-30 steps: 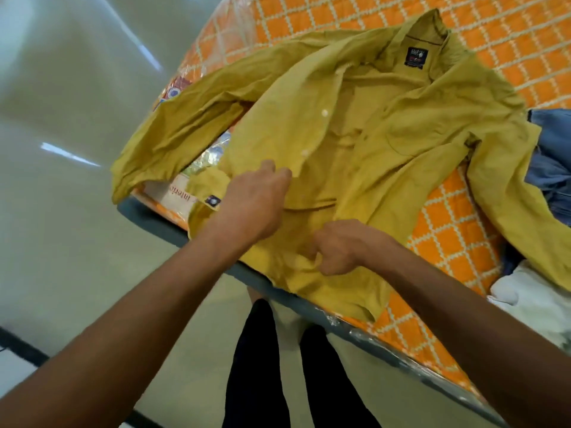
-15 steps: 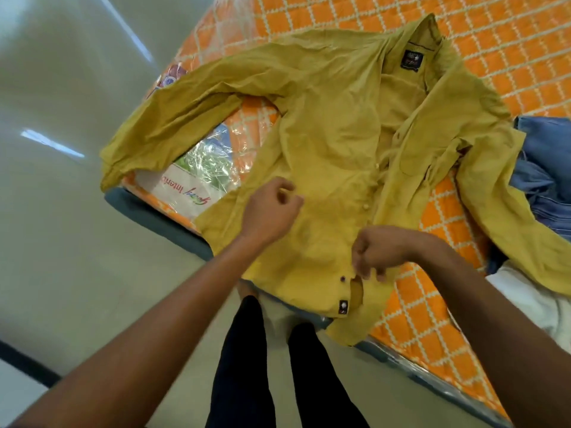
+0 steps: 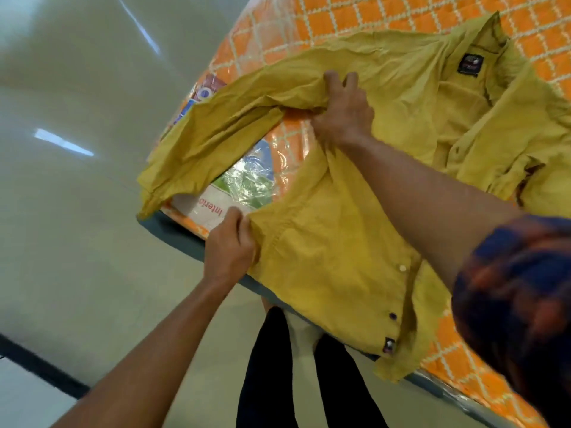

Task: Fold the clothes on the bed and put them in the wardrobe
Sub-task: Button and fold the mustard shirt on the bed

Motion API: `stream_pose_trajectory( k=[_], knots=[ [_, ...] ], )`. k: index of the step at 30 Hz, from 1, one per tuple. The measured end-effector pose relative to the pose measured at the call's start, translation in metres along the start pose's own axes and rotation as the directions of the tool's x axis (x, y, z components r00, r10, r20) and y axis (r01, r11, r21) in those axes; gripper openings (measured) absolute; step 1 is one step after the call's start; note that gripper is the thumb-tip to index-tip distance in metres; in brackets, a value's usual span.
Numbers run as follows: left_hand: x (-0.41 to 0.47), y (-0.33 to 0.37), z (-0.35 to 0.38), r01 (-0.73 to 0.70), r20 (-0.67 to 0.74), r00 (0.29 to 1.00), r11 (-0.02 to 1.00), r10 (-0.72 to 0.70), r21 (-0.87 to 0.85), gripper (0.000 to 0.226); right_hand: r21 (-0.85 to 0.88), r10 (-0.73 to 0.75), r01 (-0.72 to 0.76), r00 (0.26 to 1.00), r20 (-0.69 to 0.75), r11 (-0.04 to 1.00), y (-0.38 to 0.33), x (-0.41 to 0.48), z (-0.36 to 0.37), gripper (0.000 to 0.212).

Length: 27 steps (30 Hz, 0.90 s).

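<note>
- Bed (image 3: 355,17): orange lattice-pattern mattress under clear plastic wrap.
- Shirt (image 3: 333,257): mustard yellow, spread placket side up across the bed's near corner. The collar points away from the person and the hem overhangs the near edge.
- Right hand (image 3: 344,114): fingers curled into the fabric where the sleeve (image 3: 222,131) joins the body.
- Left hand (image 3: 230,250): fingers clamped on the shirt's side edge, at the bed's edge.
- Placket: 1 white button (image 3: 402,268) and 1 dark button (image 3: 392,316).

Mustard shirt (image 3: 333,257) on orange-quilted bed (image 3: 355,13)
</note>
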<state>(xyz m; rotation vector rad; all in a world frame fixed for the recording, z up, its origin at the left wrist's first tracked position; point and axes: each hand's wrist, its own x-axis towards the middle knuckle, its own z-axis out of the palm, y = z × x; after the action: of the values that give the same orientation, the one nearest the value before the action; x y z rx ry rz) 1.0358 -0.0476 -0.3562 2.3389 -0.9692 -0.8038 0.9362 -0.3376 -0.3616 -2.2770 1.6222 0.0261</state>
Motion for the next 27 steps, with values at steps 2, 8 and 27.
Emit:
stream_pose_trajectory(
  k=[2,8,27],
  knots=[
    [-0.013,-0.012,-0.006,0.192,-0.129,0.969,0.972,-0.210,-0.135,0.019,-0.069,-0.013,0.013,1.000,0.007,0.998,-0.007,0.026,-0.004,0.035],
    [-0.043,-0.043,-0.003,0.264,0.203,0.927,0.934,-0.315,0.240,0.020,0.151,-0.017,0.034,0.994,-0.111,0.988,-0.017,0.055,-0.002,0.024],
    [0.077,-0.005,-0.049,-0.005,0.526,0.847,0.990,-0.071,0.143,0.017,0.374,-0.020,0.039,0.998,-0.054,0.927,-0.010,0.053,0.022,0.032]
  ],
)
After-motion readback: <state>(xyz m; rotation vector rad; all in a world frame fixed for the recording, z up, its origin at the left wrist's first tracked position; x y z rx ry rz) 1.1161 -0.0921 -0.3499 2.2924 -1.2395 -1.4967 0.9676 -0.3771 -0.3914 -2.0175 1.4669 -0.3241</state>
